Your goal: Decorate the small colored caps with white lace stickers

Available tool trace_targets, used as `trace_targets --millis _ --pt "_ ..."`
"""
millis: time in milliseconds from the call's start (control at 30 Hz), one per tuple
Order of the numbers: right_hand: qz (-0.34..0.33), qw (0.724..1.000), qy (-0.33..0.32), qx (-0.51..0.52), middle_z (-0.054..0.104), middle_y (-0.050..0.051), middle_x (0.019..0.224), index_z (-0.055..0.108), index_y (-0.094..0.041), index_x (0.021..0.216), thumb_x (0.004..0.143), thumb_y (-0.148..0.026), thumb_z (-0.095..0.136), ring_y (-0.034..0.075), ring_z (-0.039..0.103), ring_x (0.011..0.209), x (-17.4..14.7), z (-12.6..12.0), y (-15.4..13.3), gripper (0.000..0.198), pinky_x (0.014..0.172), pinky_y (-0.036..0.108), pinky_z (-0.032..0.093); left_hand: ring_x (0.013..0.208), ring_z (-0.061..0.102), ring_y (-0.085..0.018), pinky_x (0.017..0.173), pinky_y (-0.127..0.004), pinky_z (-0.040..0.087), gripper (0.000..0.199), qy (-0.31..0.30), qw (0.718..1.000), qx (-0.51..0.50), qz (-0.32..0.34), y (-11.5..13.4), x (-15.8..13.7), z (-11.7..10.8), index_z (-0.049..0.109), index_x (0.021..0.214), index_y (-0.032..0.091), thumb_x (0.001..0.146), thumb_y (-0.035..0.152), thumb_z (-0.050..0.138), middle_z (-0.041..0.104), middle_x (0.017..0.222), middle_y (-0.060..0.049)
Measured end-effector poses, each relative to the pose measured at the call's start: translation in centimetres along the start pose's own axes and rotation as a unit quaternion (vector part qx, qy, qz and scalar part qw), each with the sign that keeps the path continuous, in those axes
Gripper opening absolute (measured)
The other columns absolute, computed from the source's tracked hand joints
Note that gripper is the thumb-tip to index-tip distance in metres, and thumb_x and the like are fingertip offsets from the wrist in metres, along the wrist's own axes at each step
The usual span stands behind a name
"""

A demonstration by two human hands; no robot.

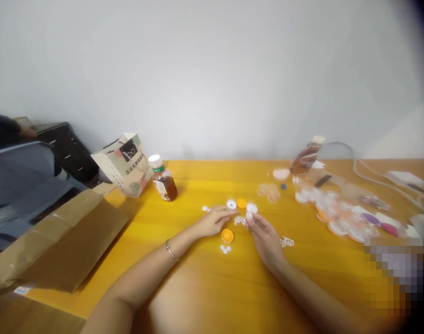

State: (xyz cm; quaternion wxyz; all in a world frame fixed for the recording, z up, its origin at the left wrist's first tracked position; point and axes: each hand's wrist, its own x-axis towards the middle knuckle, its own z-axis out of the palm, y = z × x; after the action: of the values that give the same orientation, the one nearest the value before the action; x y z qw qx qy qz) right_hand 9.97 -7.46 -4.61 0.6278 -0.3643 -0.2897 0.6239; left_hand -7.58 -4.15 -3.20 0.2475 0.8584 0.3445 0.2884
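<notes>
My left hand (213,221) hovers over or rests on the table with its fingers stretched out to the right, and I see nothing in it. Between the fingertips of my right hand (265,236) is a small white disc (249,215). Just beyond the hands stand a white round cap (231,204), an orange one (241,203) and another white one (252,208). White lattice-like pieces (238,221) lie between the hands. Nearer to me are an orange round cap (227,235) and several small white discs (225,249). Another white cut-out piece (287,241) lies right of my right hand.
A bottle of dark red drink (165,185) and a paper bag (128,167) stand at the left, behind a cardboard box (69,241). Farther right are a brown bottle (305,157), clear round containers (340,225) and a white cable (354,157). Another person's arm (3,124) shows far left.
</notes>
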Motion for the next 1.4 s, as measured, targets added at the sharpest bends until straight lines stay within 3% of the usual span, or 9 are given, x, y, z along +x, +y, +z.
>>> trace_targets --millis 100,200,567,733,1000,1233,1400 --pt "0.009 1.0 -0.007 0.003 0.065 -0.003 0.077 0.066 -0.021 0.074 0.055 -0.022 0.076 0.009 0.056 0.069 -0.2 0.2 0.0 0.022 0.069 0.019 0.046 0.11 0.045 -0.016 0.094 -0.03 0.033 0.033 -0.067 0.995 0.062 0.048 0.1 0.2 0.1 0.049 0.116 0.025 0.085 0.018 0.039 0.052 0.119 -0.003" --pt "0.014 1.0 -0.004 0.002 0.065 -0.003 0.074 0.066 -0.021 0.075 0.056 -0.022 0.075 0.009 0.057 0.067 -0.3 0.2 0.1 0.021 0.07 0.02 0.047 0.107 0.048 -0.015 0.092 -0.029 0.034 0.027 -0.089 0.99 0.092 0.058 -0.1 0.2 0.1 0.055 0.109 0.025 0.085 0.022 0.043 0.054 0.116 -0.002" --pt "-0.042 0.997 0.068 0.003 0.066 -0.002 0.07 0.064 -0.019 0.076 0.055 -0.023 0.075 0.011 0.06 0.062 0.2 -0.4 -0.1 0.024 0.066 0.024 0.051 0.09 0.056 -0.013 0.081 -0.027 0.036 0.016 -0.037 0.988 0.15 0.013 -0.5 -0.5 -0.6 0.062 0.088 0.021 0.082 0.026 0.048 0.063 0.097 -0.001" --pt "-0.093 0.988 0.112 -0.042 0.067 -0.001 0.076 0.064 -0.02 0.08 0.058 -0.028 0.074 0.011 0.061 0.064 0.4 -0.8 -0.3 0.026 0.068 0.026 0.05 0.09 0.055 -0.013 0.081 -0.027 0.037 0.018 -0.002 0.988 0.155 0.014 -0.3 -0.5 -0.4 0.06 0.089 0.02 0.084 0.023 0.043 0.062 0.093 -0.002" --pt "-0.239 0.935 0.195 -0.173 0.067 0.003 0.085 0.064 -0.019 0.089 0.064 -0.035 0.068 0.015 0.062 0.076 2.1 -1.9 -3.8 0.03 0.081 0.034 0.047 0.089 0.055 -0.014 0.082 -0.028 0.039 0.022 0.0 0.99 0.14 0.032 -0.1 -0.7 -0.4 0.059 0.094 0.018 0.086 0.024 0.038 0.062 0.093 -0.005" --pt "-0.207 0.925 0.232 -0.22 0.067 0.005 0.084 0.064 -0.017 0.085 0.062 -0.034 0.068 0.018 0.062 0.078 4.0 -4.0 -3.4 0.029 0.077 0.034 0.048 0.088 0.055 -0.014 0.081 -0.028 0.04 0.023 0.014 0.99 0.138 0.023 0.0 -0.7 -0.5 0.059 0.092 0.018 0.086 0.025 0.038 0.063 0.091 -0.005" --pt "-0.185 0.947 0.186 -0.184 0.067 0.004 0.084 0.064 -0.017 0.085 0.061 -0.034 0.068 0.017 0.061 0.077 3.6 -2.5 -1.2 0.029 0.074 0.032 0.048 0.089 0.055 -0.015 0.082 -0.029 0.039 0.022 0.026 0.992 0.121 0.02 1.0 -0.6 -0.3 0.059 0.094 0.018 0.086 0.024 0.039 0.063 0.094 -0.005"
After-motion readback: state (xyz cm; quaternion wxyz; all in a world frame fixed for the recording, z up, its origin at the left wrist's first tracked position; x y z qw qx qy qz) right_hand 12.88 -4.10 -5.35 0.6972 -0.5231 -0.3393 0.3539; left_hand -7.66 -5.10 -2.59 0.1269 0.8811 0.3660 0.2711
